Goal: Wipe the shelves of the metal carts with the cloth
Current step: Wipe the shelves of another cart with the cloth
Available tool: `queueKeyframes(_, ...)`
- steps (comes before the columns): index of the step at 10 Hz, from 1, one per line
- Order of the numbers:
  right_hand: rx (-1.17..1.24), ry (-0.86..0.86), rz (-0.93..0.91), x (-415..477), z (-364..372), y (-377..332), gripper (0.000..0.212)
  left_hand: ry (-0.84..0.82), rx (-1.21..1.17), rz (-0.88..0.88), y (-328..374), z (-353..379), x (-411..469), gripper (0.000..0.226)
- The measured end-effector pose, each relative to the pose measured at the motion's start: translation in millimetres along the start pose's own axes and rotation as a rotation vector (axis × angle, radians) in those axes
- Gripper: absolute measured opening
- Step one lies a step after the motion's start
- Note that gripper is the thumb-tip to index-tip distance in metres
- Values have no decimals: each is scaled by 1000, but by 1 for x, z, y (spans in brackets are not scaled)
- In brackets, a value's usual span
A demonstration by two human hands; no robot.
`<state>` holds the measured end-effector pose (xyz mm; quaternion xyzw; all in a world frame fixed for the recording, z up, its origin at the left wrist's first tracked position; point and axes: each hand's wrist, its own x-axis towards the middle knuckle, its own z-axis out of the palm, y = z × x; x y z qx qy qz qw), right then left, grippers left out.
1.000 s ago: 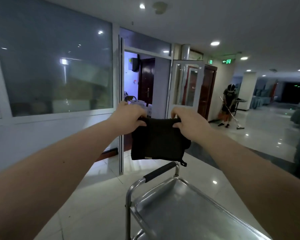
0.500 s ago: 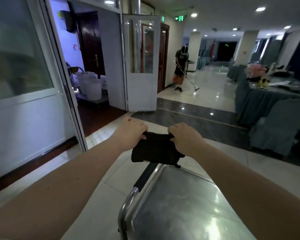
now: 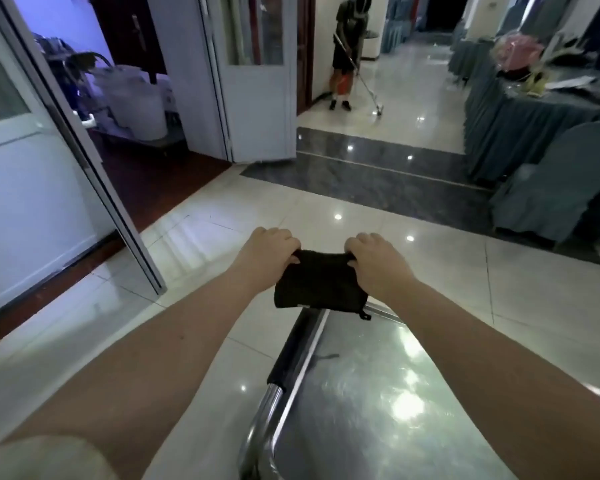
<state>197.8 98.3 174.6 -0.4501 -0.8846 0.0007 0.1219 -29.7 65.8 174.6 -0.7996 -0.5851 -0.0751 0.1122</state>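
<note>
A small black cloth hangs folded between my two hands, just above the far end of the metal cart. My left hand grips its upper left corner and my right hand grips its upper right corner. Below them lies the cart's shiny top shelf, wet-looking and reflecting the ceiling lights. The cart's push handle, with a black grip on a chrome tube, runs along the shelf's left side. The cart's lower shelves are hidden.
An open white door and a glass partition stand to the left. A person mops the floor far ahead, beyond a dark step. Draped tables and covered chairs fill the right side.
My head has tilted down, so the cart shelf fills more of the view. Both hands have lowered the cloth from chest height to just above the cart's far end.
</note>
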Motion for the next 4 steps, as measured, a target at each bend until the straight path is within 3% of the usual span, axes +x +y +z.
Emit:
queueKeyframes(1,46,206,91,0,6,-6,11,228,-155,-15,-12,10,12,19)
queueKeyframes(2,112,227,153,-29,37,-29,19,251,-353,-33,-17,41,-13,12)
queueKeyframes(3,108,93,230,-75,93,-64,30,126,-457,-29,-14,94,-70,10)
queueKeyframes(4,126,-195,390,-113,151,-95,44,-82,-496,-52,-12,145,-128,24)
